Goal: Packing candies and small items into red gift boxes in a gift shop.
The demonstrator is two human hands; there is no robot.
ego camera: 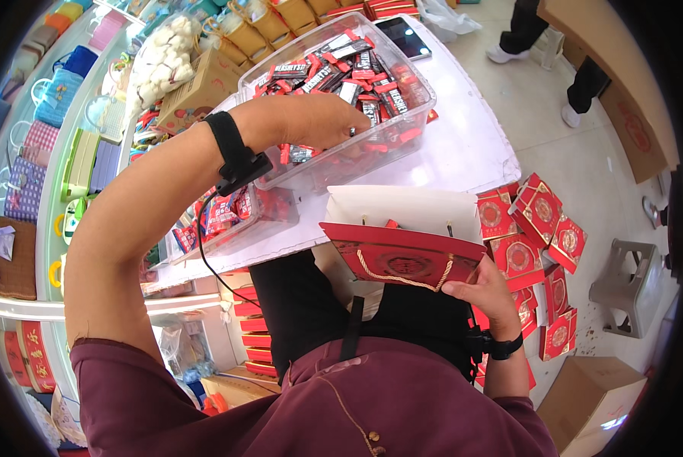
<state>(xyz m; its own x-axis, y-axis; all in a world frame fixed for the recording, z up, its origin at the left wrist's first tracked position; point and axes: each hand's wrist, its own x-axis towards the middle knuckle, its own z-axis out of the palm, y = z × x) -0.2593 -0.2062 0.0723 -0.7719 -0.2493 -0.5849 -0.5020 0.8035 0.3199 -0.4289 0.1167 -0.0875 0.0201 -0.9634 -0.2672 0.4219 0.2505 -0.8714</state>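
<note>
My left hand (325, 122) reaches down into a clear plastic bin (418, 111) of Hershey's chocolate bars (396, 101) in black and red wrappers. Its fingertips are hidden among the bars and behind the bin's near wall, so whether they grip one does not show. My right hand (487, 288) holds a red paper gift bag (401, 260) by its right side, thumb on the front near the twisted rope handle (376, 273). The bag's mouth gapes upward, showing a white inside wall and a small red piece within.
A smaller clear bin (250, 225) of red and blue packets stands at the white table's (461, 125) left edge. A phone (404, 37) lies beyond. Red gift bags (518, 257) cover the floor at right, near a grey stool (630, 285) and a cardboard box (590, 405).
</note>
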